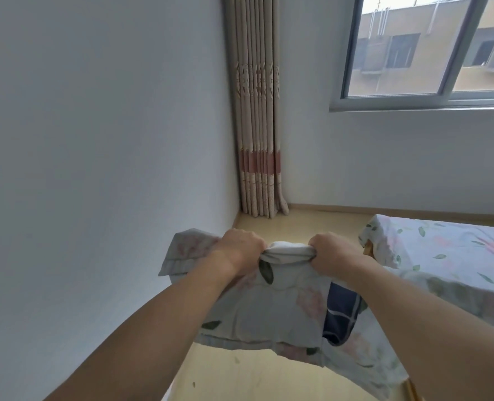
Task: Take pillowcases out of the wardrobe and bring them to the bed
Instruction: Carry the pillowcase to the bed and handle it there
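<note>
We have the pillowcases [286,308] out and bunched at lower centre of the frame, left hand [241,250] and right hand [334,251] with fingers clenched on them, beside the bed [448,250] at right, not yet laid down.

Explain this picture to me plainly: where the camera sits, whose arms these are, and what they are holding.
The camera is worn on a person's head, looking forward and down, so the two bare arms are that person's own. The left hand and the right hand each have a closed grip on bunched floral pillowcases, held in the air; a dark blue checked piece shows among them. To the right is the bed with a flowered sheet. Ahead are a curtain in the corner and a window.
</note>
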A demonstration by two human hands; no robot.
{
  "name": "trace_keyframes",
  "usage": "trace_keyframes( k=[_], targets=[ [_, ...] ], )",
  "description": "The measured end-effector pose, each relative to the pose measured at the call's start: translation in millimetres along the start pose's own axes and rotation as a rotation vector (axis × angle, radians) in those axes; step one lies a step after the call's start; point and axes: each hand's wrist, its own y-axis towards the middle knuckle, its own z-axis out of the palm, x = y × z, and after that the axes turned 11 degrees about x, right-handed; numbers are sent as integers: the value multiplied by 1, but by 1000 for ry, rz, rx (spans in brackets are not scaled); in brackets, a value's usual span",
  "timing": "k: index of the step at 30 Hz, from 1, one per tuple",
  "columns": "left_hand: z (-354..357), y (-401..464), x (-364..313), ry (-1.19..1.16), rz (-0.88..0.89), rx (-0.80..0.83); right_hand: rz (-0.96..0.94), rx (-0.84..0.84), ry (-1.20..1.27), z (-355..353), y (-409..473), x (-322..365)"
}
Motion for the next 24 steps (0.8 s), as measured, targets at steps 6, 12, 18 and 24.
trace_keyframes(
  k=[6,12,18,24],
  targets=[
    [-11,97,76,-15,63,-10,46,-13,-35,-42,104,-4],
    [-22,192,125,-14,121,-49,124,-17,-36,-75,190,-21],
    [-24,294,160,-28,167,-42,165,-34,-16,-97,281,-58],
    [-23,416,193,-29,158,-24,187,-32,-25,-120,391,-107]
  ],
)
